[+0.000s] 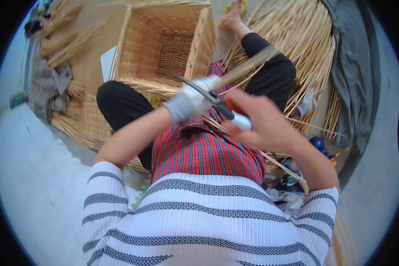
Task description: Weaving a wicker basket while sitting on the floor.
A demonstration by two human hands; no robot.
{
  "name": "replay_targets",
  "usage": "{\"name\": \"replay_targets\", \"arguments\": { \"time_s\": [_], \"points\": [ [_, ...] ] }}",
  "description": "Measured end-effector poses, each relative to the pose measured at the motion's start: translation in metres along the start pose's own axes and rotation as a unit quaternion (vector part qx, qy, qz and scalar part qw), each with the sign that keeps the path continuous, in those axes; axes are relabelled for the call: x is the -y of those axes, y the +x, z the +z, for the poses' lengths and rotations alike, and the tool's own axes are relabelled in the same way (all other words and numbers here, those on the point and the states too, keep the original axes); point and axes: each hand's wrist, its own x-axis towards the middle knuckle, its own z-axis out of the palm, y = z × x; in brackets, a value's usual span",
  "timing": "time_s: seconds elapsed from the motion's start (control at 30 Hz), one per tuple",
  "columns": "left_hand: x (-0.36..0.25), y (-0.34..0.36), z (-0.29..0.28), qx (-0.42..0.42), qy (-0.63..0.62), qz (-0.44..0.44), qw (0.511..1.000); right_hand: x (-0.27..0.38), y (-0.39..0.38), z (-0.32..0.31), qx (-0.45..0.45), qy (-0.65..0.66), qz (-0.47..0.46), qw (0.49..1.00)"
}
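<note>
You are holding your two hands close together over the lap, just on the near side of the wicker basket point(199, 44). Your bare right hand point(260, 119) is gripping the pruning shears point(240, 120) by the handles, with the curved dark blade pointing to the far left and crossing in front of the gloved left hand point(191, 101). The glove is probably protecting the skin, because metal is lying so near to it.

From the glove a pale cane strip point(249, 67) is pointing to the far right; it is blurring, so I am not able to say how firmly the left fingers are closing on it, or if the blade is touching it.

The basket is standing beyond your lap, slightly to the left, its hollow side facing you, perhaps so that its inside and rim are staying within reach. Your knees are spreading wide, seemingly to make room for it. On the far right a large bundle of cane rods point(303, 42) is lying beside your right leg (a handy place, I think, for the right arm), with grey cloth point(355, 62) lying along its outer side. The red checked apron point(204, 156) is covering your lap, maybe to guard the clothes.
</note>
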Motion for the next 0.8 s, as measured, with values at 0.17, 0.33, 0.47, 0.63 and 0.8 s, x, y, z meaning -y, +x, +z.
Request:
{"name": "replay_targets", "arguments": {
  "time_s": [0.17,0.33,0.47,0.63,0.8],
  "points": [
    [-0.068,-0.016,0.046,0.164,0.139,-0.232,0.949,-0.017,0.058,0.007,0.059,-0.553,0.000,0.831],
    [-0.062,-0.028,0.048,0.126,0.109,-0.207,0.964,-0.003,0.091,0.032,0.076,-0.626,-0.022,0.776],
    [-0.058,-0.034,0.052,0.047,0.086,-0.175,0.980,0.026,0.100,0.045,0.092,-0.689,0.010,0.719],
    [-0.064,-0.033,0.055,0.057,0.114,-0.168,0.978,0.027,0.102,0.062,0.103,-0.721,-0.008,0.685],
    [-0.074,-0.030,0.051,0.154,0.190,-0.168,0.955,0.036,0.093,0.072,0.124,-0.731,-0.004,0.672]
  ]
}}
